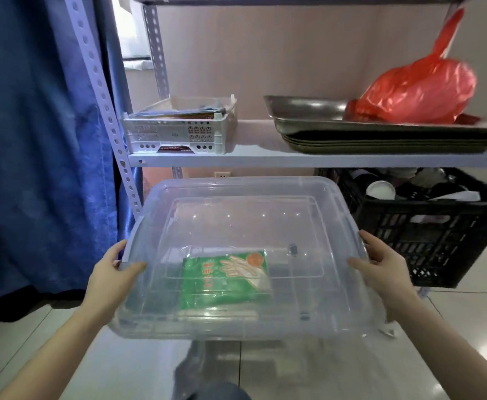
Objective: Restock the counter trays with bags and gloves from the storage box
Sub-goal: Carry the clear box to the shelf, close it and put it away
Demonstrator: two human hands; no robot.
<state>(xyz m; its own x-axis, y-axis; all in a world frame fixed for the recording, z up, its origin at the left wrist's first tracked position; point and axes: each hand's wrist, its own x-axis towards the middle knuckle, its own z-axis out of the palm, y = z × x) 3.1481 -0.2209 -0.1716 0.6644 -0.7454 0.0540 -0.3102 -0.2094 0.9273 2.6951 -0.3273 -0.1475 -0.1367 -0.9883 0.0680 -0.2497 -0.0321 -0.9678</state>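
A clear plastic storage box (308,203) with its lid on is held off the floor in front of a metal shelf. My left hand (112,272) grips its left rim and my right hand (380,267) grips its right rim. Through the lid I see a green packet of disposable gloves (225,280) lying flat near the front of the box. On the shelf behind, a white slotted tray (178,134) holds flat packets, and a stack of steel trays (308,111) carries a red plastic bag (415,93).
A black plastic crate (427,229) with cups and dishes stands under the shelf at the right. A blue curtain (34,140) hangs at the left beside the perforated shelf post (103,96). Glossy floor tiles lie below, and my knee (219,392) shows at the bottom.
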